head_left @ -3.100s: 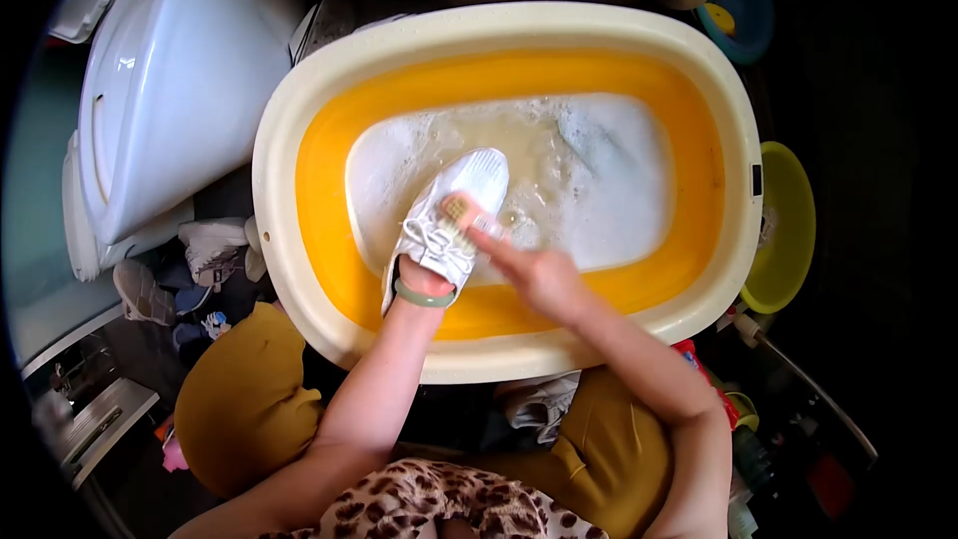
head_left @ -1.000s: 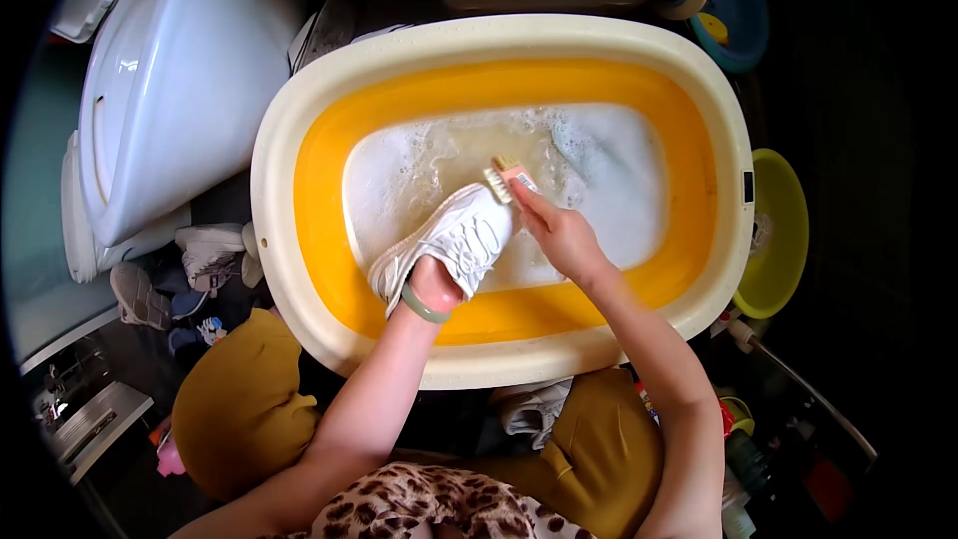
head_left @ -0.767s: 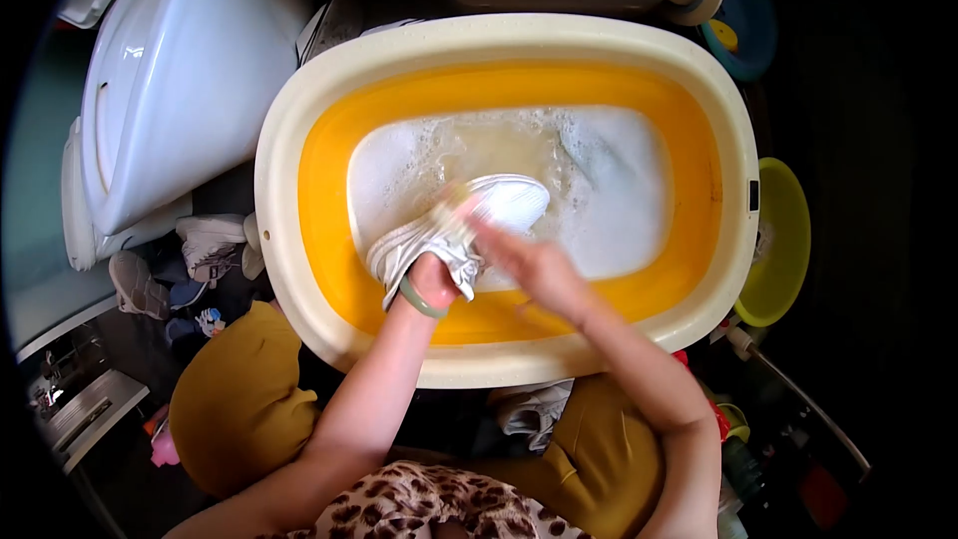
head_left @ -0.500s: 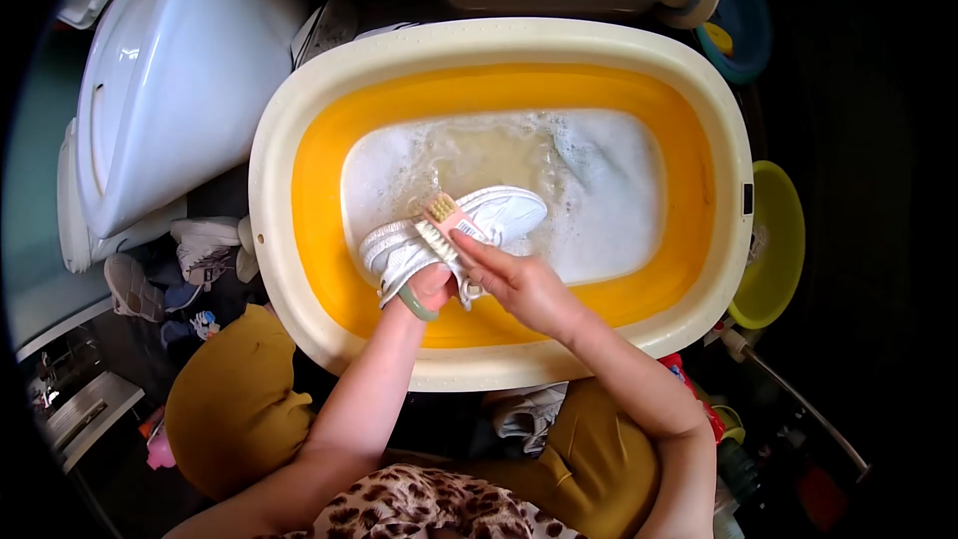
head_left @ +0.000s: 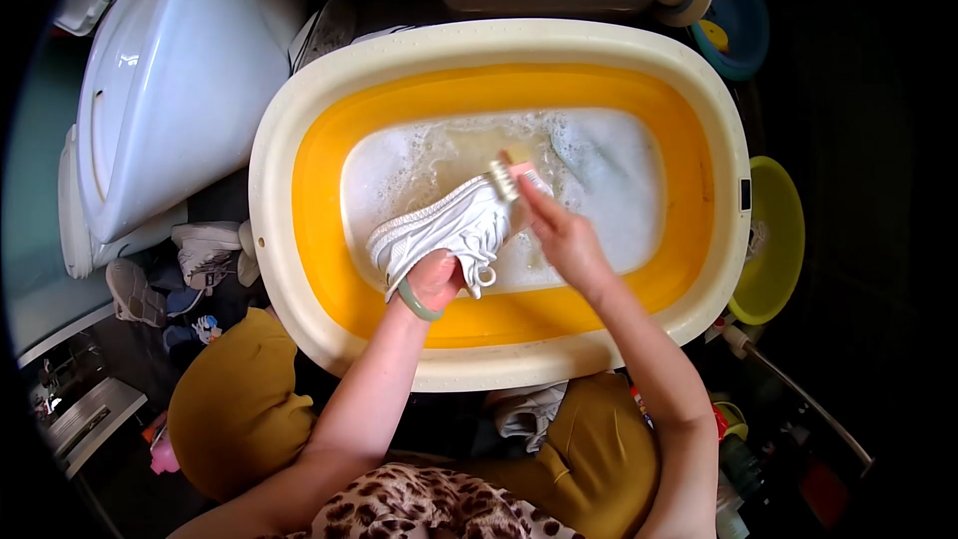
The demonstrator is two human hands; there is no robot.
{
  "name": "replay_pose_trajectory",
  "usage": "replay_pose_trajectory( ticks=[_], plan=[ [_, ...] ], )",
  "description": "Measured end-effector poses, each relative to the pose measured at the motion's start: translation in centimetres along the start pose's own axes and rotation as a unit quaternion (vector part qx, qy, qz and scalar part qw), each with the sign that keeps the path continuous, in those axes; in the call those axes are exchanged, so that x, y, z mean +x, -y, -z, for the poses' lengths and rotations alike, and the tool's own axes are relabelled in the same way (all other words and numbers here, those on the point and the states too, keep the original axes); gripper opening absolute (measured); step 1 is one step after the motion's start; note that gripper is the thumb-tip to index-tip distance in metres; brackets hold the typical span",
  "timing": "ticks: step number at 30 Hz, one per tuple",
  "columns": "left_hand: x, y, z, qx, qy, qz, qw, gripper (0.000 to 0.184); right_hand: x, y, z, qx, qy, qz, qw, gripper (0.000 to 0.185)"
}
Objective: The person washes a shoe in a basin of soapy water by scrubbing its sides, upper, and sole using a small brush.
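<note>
A white lace-up sneaker [head_left: 439,228] is held over soapy water [head_left: 609,200] in a yellow tub with a cream rim [head_left: 499,371]. My left hand [head_left: 435,279], below a green bangle [head_left: 417,301], reaches into the shoe's opening and grips it; most of its fingers are hidden inside. My right hand [head_left: 569,240] is closed round a pink scrubbing brush [head_left: 519,172] with pale bristles. The bristles touch or nearly touch the toe end of the sneaker. Laces hang loosely beside the shoe's opening.
A white basin-like fixture [head_left: 180,90] stands at the left, with several shoes [head_left: 205,248] below it. At the right lies a lime-green basin [head_left: 773,240]; a blue basin [head_left: 743,20] is at the upper right. Another shoe [head_left: 529,414] rests between my knees.
My right hand has moved the brush up and right, from the middle of the sneaker to its toe. The sneaker has turned, so its laced upper now shows more.
</note>
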State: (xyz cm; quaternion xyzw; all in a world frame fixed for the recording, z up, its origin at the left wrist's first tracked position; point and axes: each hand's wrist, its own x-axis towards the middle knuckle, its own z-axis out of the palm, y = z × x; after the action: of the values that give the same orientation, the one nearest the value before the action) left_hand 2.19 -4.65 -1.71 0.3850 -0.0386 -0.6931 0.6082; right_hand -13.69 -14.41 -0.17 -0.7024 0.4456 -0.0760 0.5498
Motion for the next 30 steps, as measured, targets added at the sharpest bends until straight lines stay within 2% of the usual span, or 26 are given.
replay_pose_trajectory(
  ticks=[2,3,5,6,7,9,11,12,13,15,16,17,19,21,22,23,24,25,26,27,29,30],
  plan=[
    [0.0,0.3,0.3,-0.041,-0.045,0.031,0.998,0.047,-1.8,0.3,-3.0,0.054,0.003,0.156,0.986,0.042],
    [-0.1,0.6,0.8,-0.042,-0.051,0.027,0.997,0.047,-2.9,2.5,-3.1,0.006,0.084,0.107,0.991,0.043],
    [-0.8,0.9,2.0,-0.053,-0.096,0.042,0.993,0.047,-2.1,1.5,-2.4,-0.039,0.100,0.109,0.988,0.044],
    [-0.7,0.2,1.0,-0.056,-0.041,0.018,0.997,0.046,-1.1,1.4,-1.3,-0.037,0.100,0.110,0.988,0.044],
    [-0.4,-0.4,-0.1,-0.060,0.018,-0.006,0.998,0.046,0.3,1.5,0.3,-0.025,0.082,-0.050,0.995,0.045],
    [0.0,0.2,0.3,-0.060,0.014,-0.014,0.998,0.044,0.4,1.1,0.9,-0.018,0.056,-0.212,0.976,0.045],
    [0.2,0.5,0.4,-0.111,-0.015,0.013,0.994,0.049,-1.7,0.2,-2.3,0.021,0.031,0.077,0.996,0.046],
    [0.4,1.3,2.4,-0.133,-0.051,0.073,0.987,0.044,-2.7,2.0,-3.4,0.007,0.075,0.101,0.992,0.047],
    [0.3,1.3,2.4,-0.133,-0.052,0.073,0.987,0.044,-3.0,3.4,-3.4,-0.056,0.119,0.106,0.986,0.045],
    [-0.7,0.7,2.1,-0.038,0.012,-0.021,0.999,0.052,-1.2,1.2,-2.5,-0.079,0.078,0.078,0.991,0.042],
    [0.4,0.5,0.6,-0.130,0.020,-0.029,0.991,0.052,0.0,-0.2,-1.7,-0.097,-0.002,0.078,0.992,0.039],
    [0.4,0.4,0.5,-0.153,0.031,0.011,0.988,0.050,0.8,-0.5,-0.5,-0.087,-0.014,0.019,0.996,0.038],
    [0.4,1.0,0.3,-0.115,0.029,0.000,0.993,0.048,0.6,-0.6,-0.5,-0.071,-0.038,0.003,0.997,0.039],
    [0.2,1.2,1.4,-0.124,0.038,0.024,0.991,0.046,-1.4,-0.3,-3.1,-0.040,0.031,0.068,0.996,0.042],
    [0.0,1.1,1.4,-0.130,0.003,0.018,0.991,0.045,-2.6,2.5,-3.4,-0.038,0.074,0.062,0.995,0.045],
    [-0.3,0.8,1.6,-0.133,-0.035,0.014,0.990,0.043,-2.7,2.3,-3.7,-0.040,0.098,0.091,0.990,0.045],
    [-0.4,0.5,1.6,-0.128,-0.045,0.001,0.991,0.044,-2.0,1.3,-3.5,-0.077,0.087,0.072,0.991,0.044],
    [-0.2,0.4,1.5,-0.124,-0.052,-0.008,0.991,0.044,-1.0,0.2,-2.5,-0.116,0.073,0.050,0.989,0.044],
    [0.3,0.9,2.2,-0.159,0.007,-0.025,0.987,0.045,-0.3,0.2,-1.1,-0.108,0.043,0.007,0.993,0.038],
    [0.4,0.7,1.7,-0.160,0.009,-0.025,0.987,0.045,0.3,-1.5,-0.8,-0.159,-0.019,0.031,0.987,0.038],
    [0.6,0.5,0.8,-0.132,-0.001,-0.034,0.991,0.046,0.9,-3.0,0.1,-0.164,-0.133,0.110,0.971,0.040],
    [0.9,0.8,1.5,-0.151,0.029,-0.046,0.987,0.046,0.8,-2.9,0.6,-0.167,-0.134,0.111,0.971,0.040]
  ],
)
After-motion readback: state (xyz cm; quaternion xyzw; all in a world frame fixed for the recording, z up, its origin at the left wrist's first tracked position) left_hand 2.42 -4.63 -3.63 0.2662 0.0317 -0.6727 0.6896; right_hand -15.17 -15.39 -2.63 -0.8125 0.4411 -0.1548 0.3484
